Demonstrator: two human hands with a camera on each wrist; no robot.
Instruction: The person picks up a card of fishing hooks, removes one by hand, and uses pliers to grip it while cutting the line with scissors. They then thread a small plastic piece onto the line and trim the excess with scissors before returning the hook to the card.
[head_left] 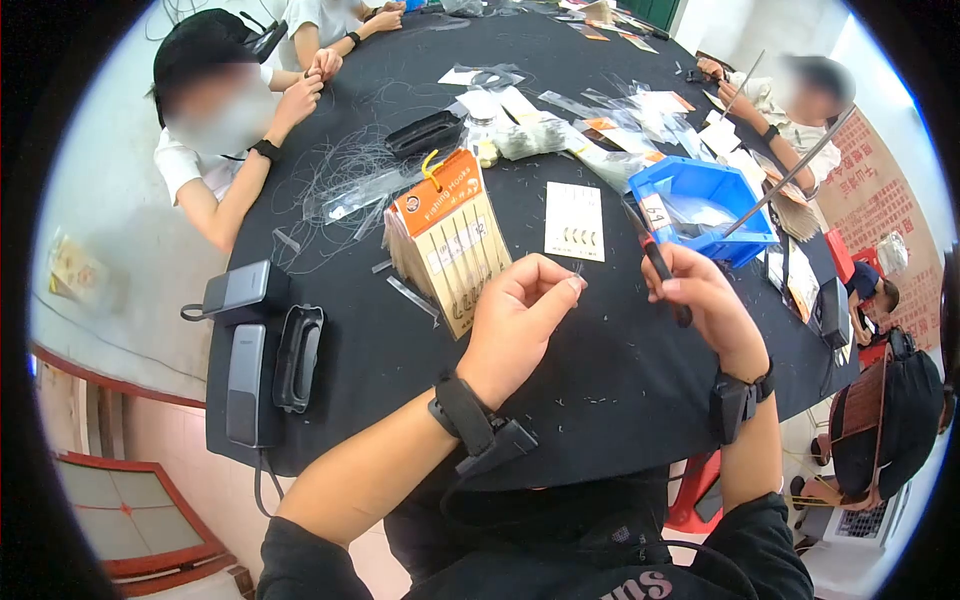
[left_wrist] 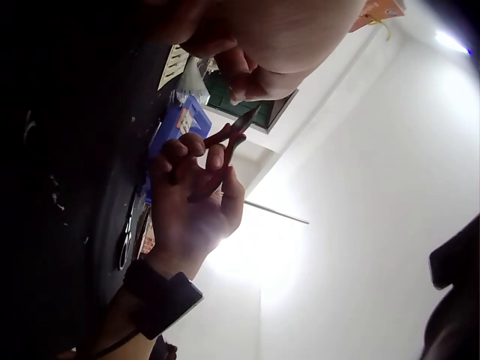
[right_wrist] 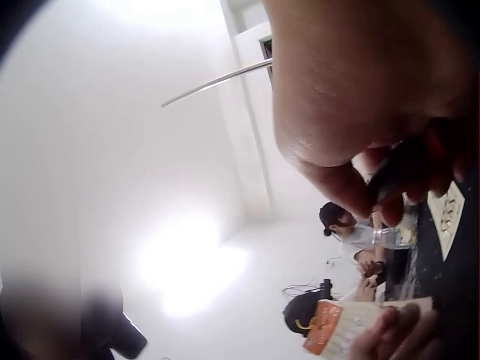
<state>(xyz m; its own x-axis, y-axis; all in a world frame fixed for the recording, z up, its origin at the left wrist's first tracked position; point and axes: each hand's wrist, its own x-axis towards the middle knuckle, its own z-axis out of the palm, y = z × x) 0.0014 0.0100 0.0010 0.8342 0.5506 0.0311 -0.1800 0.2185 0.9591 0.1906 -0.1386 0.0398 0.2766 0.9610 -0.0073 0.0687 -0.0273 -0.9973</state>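
Observation:
My left hand (head_left: 515,320) pinches a tiny, thin piece (head_left: 580,270) between thumb and forefinger; it is too small to tell what it is. To the right, my right hand (head_left: 708,300) grips small red-and-black pliers (head_left: 656,262) by the handles. In the left wrist view the pliers' dark jaws are parted and point toward the left hand. Beyond the hands lies a white card (head_left: 574,205) with several dark fishhooks in a row near its lower edge. Just past my left hand stands a thick stack of orange-topped fishing hook cards (head_left: 440,235), tied with a yellow loop.
A blue bin (head_left: 690,180) holding plastic bags stands beyond my right hand, with a thin metal rod (head_left: 765,190) slanting over it. Tangled clear line (head_left: 340,175) spreads at the back left. Power banks (head_left: 250,385) and a black case (head_left: 298,358) sit left. Other people sit around the table.

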